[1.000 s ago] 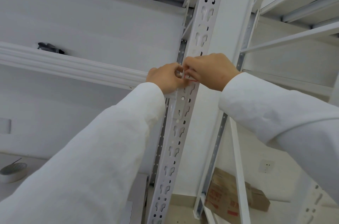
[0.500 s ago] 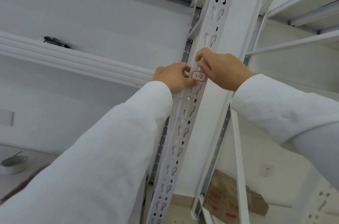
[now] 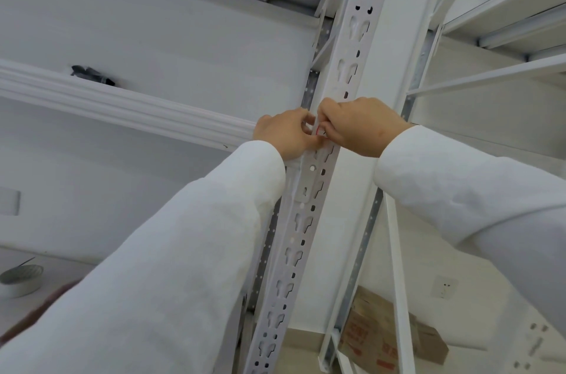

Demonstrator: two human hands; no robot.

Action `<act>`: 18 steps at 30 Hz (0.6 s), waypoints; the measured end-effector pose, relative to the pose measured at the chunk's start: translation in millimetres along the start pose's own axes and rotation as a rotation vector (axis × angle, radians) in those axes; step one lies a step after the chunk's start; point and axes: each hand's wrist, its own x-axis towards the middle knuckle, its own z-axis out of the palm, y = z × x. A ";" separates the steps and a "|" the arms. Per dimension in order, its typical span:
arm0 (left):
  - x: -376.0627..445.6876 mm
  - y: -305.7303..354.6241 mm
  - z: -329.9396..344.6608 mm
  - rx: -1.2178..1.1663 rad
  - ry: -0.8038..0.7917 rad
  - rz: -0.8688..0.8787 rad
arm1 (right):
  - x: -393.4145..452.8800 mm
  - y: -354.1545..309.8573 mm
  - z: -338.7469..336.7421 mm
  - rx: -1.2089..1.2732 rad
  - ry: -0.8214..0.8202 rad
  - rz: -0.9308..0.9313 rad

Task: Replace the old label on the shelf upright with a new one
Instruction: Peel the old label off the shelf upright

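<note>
Label (image 3: 320, 130), red-edged, is seen on the front face of the white slotted shelf upright (image 3: 309, 205), mostly hidden between both hands, so its text can't be read. It's pinched at its right edge by curled fingers of the right hand (image 3: 356, 127). The left hand (image 3: 286, 136) is held against the upright just beside it, fingers curled at the label's left edge; actual grip on the label can't be confirmed. White sleeves are worn. A tape roll (image 3: 20, 280) is seen lower left, a cardboard box (image 3: 386, 340) lower right, both well apart.
</note>
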 end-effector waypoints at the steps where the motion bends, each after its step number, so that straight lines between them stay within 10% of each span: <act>1: -0.1 -0.1 0.0 -0.001 0.001 0.001 | 0.1 0.4 -0.4 0.007 -0.007 0.000; 12: 0.1 -0.8 -0.7 -0.018 -0.006 0.005 | -5.9 10.4 0.4 0.495 0.132 0.133; 18: -1.9 -0.1 -1.4 0.004 -0.008 0.008 | -5.0 9.9 2.1 0.295 0.066 0.033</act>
